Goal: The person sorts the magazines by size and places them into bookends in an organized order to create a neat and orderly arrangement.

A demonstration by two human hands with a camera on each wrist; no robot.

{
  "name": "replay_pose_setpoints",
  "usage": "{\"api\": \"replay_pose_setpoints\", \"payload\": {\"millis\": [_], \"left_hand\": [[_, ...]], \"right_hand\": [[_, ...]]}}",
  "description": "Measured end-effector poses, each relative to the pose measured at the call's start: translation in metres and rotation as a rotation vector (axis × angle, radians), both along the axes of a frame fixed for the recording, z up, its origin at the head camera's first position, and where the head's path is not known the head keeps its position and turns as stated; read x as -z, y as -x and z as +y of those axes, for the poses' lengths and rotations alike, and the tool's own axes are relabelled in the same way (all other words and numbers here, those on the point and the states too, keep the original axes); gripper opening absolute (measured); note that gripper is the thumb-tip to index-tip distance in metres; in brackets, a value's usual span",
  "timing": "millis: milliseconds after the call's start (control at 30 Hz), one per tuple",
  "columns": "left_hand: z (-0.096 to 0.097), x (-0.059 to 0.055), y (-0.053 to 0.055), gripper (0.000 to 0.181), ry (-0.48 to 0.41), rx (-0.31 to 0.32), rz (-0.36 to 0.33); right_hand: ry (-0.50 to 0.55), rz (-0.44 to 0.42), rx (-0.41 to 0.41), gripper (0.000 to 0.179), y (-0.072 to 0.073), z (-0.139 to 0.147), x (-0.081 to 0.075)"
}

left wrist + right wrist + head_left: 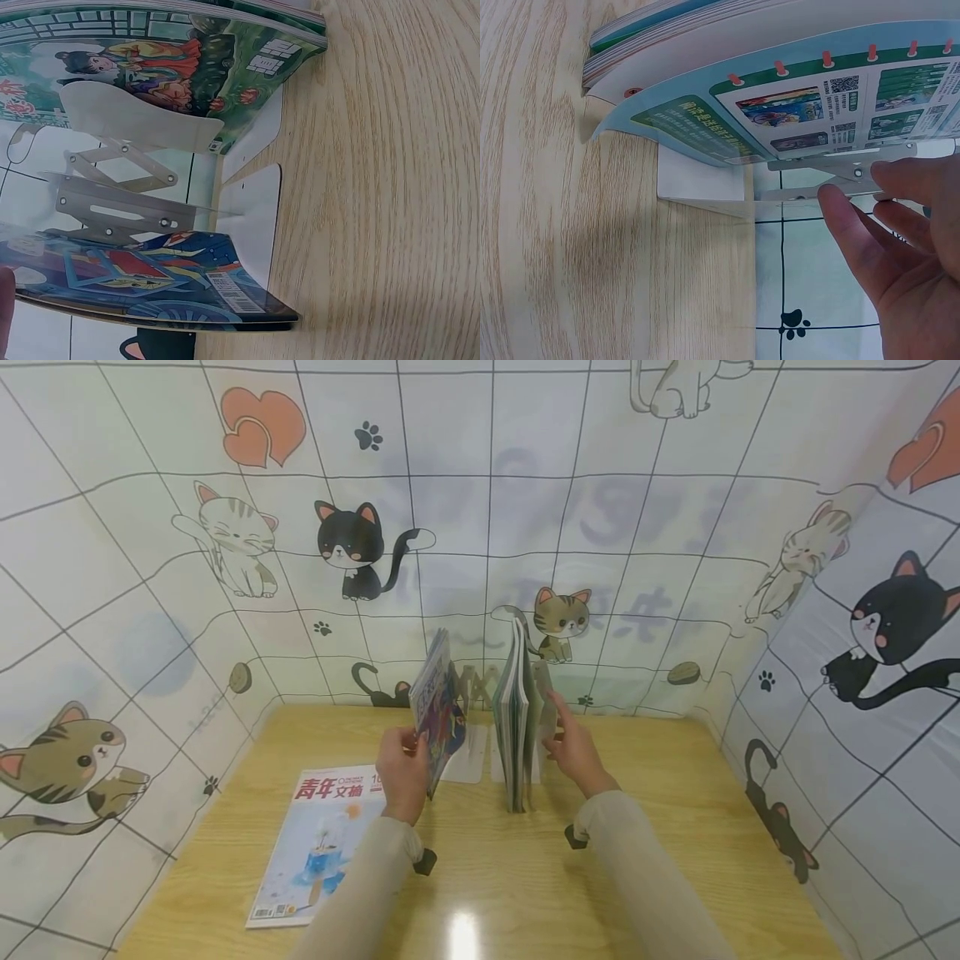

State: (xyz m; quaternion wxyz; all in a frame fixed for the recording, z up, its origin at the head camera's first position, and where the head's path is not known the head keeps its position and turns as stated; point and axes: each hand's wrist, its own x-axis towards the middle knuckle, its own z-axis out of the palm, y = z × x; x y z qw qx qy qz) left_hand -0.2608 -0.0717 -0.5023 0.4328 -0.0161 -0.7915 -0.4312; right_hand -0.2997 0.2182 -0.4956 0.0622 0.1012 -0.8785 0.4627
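Observation:
My left hand (402,774) grips a thin book with a colourful, dark blue cover (444,722), held upright and slightly tilted. It stands at the left side of a metal folding bookend (124,169) with scissor links and white base plates (253,217). Between the bookend's plates on the right, several magazines (512,735) stand on edge; a green illustrated cover (157,64) faces left. With thumb and fingers, my right hand (577,753) pinches the bookend's right end plate (705,205), beside the magazines' light blue back cover (682,112).
A magazine with red title characters and a blue picture (318,852) lies flat on the wooden table (495,893), left of my left forearm. Behind the table hangs a cat-patterned cloth (450,527), which also covers both sides.

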Motion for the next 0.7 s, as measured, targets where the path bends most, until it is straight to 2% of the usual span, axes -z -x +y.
{"api": "replay_pose_setpoints", "payload": {"millis": [300,700], "left_hand": [[-0.0002,-0.0002,-0.0035,0.013,-0.014,0.022,0.022],[-0.002,0.0058,-0.0039,0.013,-0.001,0.056,0.072]], "right_hand": [[-0.015,-0.007,0.007,0.096,-0.0001,-0.0007,-0.0008],[-0.008,-0.015,0.004,0.097,-0.001,-0.0014,-0.0015]]}}
